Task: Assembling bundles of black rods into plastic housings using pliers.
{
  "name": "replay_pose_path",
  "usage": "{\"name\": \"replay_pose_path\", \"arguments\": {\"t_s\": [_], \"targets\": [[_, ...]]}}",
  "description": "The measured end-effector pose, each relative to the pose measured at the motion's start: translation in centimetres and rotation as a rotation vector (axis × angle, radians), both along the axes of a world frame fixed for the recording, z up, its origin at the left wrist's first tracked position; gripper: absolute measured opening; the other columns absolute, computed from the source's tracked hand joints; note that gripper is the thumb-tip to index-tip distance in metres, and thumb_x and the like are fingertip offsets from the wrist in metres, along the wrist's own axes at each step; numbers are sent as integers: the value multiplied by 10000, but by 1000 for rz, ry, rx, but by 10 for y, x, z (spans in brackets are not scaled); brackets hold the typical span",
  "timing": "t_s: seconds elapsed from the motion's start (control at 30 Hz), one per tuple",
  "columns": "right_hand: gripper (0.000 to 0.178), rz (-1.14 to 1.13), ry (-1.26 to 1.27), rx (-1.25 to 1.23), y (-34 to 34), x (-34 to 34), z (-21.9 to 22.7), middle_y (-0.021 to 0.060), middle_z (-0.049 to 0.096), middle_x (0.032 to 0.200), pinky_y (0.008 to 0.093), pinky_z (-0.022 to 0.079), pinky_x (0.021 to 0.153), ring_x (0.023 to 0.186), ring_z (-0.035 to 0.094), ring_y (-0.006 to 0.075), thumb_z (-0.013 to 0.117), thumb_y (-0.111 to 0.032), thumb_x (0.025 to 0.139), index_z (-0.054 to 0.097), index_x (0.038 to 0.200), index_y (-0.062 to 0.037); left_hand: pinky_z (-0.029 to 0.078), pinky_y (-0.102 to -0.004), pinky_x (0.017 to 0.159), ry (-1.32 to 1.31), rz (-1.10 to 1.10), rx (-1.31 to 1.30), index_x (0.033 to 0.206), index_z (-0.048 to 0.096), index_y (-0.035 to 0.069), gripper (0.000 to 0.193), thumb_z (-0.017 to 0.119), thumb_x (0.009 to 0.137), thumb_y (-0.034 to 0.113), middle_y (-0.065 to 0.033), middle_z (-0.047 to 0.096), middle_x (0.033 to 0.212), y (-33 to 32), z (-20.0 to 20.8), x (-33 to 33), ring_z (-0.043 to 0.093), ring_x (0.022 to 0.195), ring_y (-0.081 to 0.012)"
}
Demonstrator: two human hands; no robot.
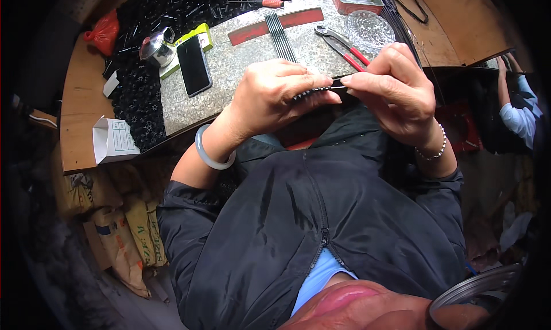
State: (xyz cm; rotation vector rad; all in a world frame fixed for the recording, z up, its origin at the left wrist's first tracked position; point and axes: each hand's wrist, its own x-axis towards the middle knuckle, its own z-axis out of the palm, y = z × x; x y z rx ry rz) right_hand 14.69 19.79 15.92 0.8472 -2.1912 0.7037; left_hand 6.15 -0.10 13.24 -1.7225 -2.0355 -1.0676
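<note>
My left hand (272, 92) is closed round a black row of small toothed pieces (311, 93), held just off the near edge of the work surface. Thumb and forefinger of my right hand (402, 94) pinch a thin metal rod (338, 87), which meets the end of that row between the two hands. How far the rod passes into the row is hidden by my left fingers. Beyond my left hand, several thin dark rods (279, 37) lie side by side across a red strip (244, 37). Red-handled pincers (342, 46) rest beyond my right hand.
A phone (194, 69) leans on a yellow-green box (204, 34) beside a metal pot (158, 51). Small black parts (138, 100) cover the table's left and back. A clear dish (370, 30), red tin (356, 7) and white carton (115, 139) stand around. Another person's arm (506, 83) shows at right.
</note>
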Motion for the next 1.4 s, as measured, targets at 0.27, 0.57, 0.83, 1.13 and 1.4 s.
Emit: {"name": "replay_pose_path", "arguments": {"t_s": [0.27,0.57,0.83,1.13,1.4], "targets": [[228,71,58,64,1,-8,-4,2,463,668,305,359,621,611,419,162,717,-69,605,665,826,-42,504,-293,578,106,-18,6,808,664,71,278,746,653,287,-76,635,698,2,3,2,629,643,-219],[280,168,14,33,-15,-13,-7,27,503,743,310,371,673,693,490,196,685,-168,725,606,984,-97,479,-290,547,154,-43,49,820,650,108,227,680,721,311,-30,611,663,5,-8,-6,608,597,-194],[757,341,-92,-713,-8,-15,-45,117,456,1033,327,410,841,933,468,197,750,-448,644,392,1155,-20,458,-344,791,141,-77,-316,1092,547,104,648,680,613,520,-105,585,995,2,-23,-21,558,958,-262],[176,5,-600,-977,-75,-24,-162,28,536,792,228,436,740,726,502,83,654,-2,781,501,862,-34,150,-516,1070,383,110,-677,1306,355,107,860,561,671,650,-144,227,1428,-1,-108,-123,137,1341,-341],[415,183,18,-1625,-1,47,-90,-20,308,604,386,388,806,655,390,156,345,-408,941,324,629,-137,141,-591,1024,-12,241,-405,1273,329,-17,856,617,705,556,-193,372,1313,25,-106,15,220,1295,-402]]}}
